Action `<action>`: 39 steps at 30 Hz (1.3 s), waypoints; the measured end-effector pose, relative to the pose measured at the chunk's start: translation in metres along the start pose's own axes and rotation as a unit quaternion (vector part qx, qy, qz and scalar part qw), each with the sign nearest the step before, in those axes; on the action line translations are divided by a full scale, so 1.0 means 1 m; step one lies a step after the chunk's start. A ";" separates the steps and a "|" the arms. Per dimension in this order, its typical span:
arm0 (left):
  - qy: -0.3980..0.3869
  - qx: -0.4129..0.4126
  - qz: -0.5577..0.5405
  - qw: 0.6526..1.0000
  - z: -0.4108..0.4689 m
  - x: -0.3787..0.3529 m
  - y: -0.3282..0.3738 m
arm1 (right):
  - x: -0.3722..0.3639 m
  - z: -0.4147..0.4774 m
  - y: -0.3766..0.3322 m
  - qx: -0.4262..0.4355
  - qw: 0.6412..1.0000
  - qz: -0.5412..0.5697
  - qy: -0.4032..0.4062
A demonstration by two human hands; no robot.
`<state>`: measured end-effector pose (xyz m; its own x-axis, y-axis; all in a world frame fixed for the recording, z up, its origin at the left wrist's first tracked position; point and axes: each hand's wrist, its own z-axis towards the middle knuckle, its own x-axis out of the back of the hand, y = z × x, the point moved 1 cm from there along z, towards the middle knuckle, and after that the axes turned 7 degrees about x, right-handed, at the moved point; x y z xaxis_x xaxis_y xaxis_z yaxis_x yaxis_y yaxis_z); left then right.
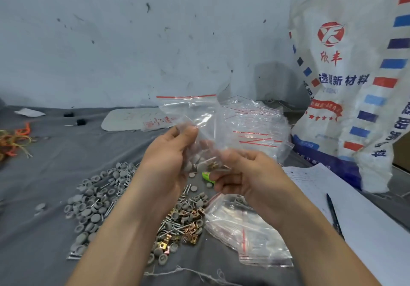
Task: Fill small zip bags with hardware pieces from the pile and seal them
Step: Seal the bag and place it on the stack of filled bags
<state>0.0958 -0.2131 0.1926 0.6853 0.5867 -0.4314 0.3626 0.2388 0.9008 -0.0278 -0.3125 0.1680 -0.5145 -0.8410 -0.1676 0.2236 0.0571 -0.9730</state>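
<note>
Now, left grip [169, 155] and right grip [248, 174] pinch-tight on zip bag [188, 110] — sack [355, 99] lettered "欣丰".

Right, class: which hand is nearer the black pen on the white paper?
Right. Both hands hold the zip bag; the right hand is up-left of the pen, the left hand farther left.

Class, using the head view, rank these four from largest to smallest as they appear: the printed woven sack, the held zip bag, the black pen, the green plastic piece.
1. printed woven sack, largest even though it stands farther back
2. held zip bag
3. black pen
4. green plastic piece, partly hidden, so its full size is unsure
</note>
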 end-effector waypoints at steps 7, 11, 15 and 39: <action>-0.065 0.018 0.220 0.973 -0.006 0.036 -0.009 | -0.007 0.010 0.006 0.034 0.992 -0.050 0.108; -0.047 0.030 0.137 0.989 -0.003 0.037 -0.014 | -0.010 0.008 0.004 0.030 0.990 -0.059 0.122; -0.036 0.053 0.062 0.996 -0.001 0.035 -0.016 | -0.004 0.010 0.004 0.025 0.993 -0.034 0.114; -0.013 0.064 0.081 0.995 0.032 0.016 -0.063 | 0.061 0.015 0.019 -0.031 0.979 -0.123 0.161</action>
<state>0.1043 -0.2438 0.1279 0.7569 0.5889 -0.2834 0.3218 0.0416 0.9459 -0.0421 -0.3706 0.1417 -0.7828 -0.6208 0.0413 0.0144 -0.0845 -0.9963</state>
